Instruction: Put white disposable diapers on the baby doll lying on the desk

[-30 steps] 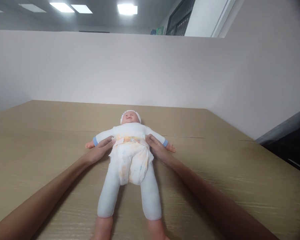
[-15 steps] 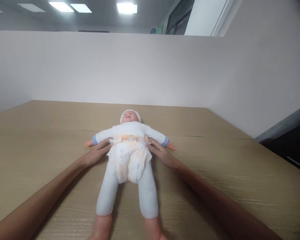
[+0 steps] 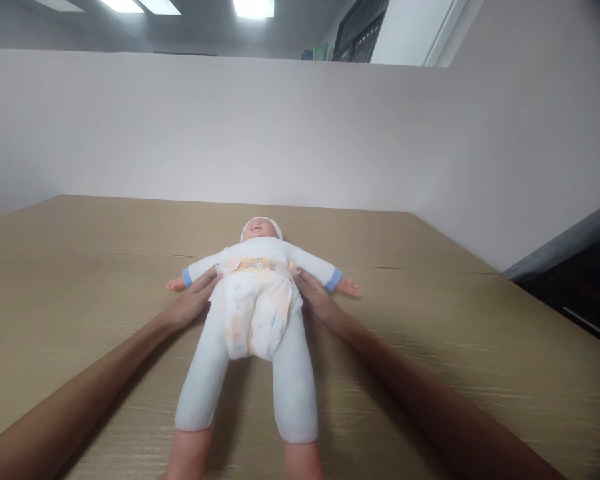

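Note:
A baby doll (image 3: 295,393) in a white suit with blue cuffs lies on its back, arms spread and legs toward me. Around its hips is a white diaper (image 3: 253,313) with a patterned orange waistband. My left hand (image 3: 196,299) grips the diaper's side at the waist, its fingertips partly hidden by the edge. On the opposite side my right hand (image 3: 320,303) holds the diaper's waist, fingers reaching along the doll's flank. The doll's feet are cut off by the frame's bottom edge.
The doll lies on a wide wooden table (image 3: 105,287). A pale partition wall (image 3: 220,127) rises behind the table and continues on the right. Past the right edge is a dark object (image 3: 575,287) that I cannot make out.
The doll's hips and legs have shifted slightly left, and its head appears tipped further back. Both hands stay at the diaper's sides. The camera view has tilted a little.

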A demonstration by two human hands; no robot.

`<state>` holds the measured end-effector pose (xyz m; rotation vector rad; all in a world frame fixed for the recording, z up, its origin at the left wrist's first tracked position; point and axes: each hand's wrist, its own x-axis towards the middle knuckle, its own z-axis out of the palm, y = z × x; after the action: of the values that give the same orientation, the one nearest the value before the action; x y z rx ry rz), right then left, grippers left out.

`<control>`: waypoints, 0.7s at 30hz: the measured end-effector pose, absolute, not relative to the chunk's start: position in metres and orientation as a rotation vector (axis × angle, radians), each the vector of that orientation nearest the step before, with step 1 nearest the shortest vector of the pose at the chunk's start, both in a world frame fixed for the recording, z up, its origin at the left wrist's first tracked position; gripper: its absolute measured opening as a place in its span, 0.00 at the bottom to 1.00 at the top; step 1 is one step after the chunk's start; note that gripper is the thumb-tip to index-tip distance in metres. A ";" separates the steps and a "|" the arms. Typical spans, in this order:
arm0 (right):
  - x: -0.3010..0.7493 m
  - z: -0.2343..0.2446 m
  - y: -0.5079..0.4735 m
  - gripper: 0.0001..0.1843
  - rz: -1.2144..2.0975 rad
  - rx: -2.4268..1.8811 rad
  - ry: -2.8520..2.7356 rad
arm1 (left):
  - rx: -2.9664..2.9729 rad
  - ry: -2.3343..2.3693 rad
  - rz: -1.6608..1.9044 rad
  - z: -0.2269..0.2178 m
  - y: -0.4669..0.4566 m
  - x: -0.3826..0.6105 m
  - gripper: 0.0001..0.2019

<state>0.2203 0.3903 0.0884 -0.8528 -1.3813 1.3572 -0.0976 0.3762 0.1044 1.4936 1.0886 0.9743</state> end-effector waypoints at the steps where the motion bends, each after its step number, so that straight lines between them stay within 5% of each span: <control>1: 0.220 0.088 0.391 0.30 1.362 -0.841 -1.378 | 1.501 1.104 0.972 0.105 0.376 -0.098 0.28; 21: 0.224 0.079 0.391 0.22 0.958 -0.996 -1.621 | 1.651 1.164 0.886 0.113 0.378 -0.095 0.22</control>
<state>0.2241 0.3913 0.0791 -0.9959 -1.6205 0.9583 -0.0952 0.3781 0.1125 1.6506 1.1638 0.8860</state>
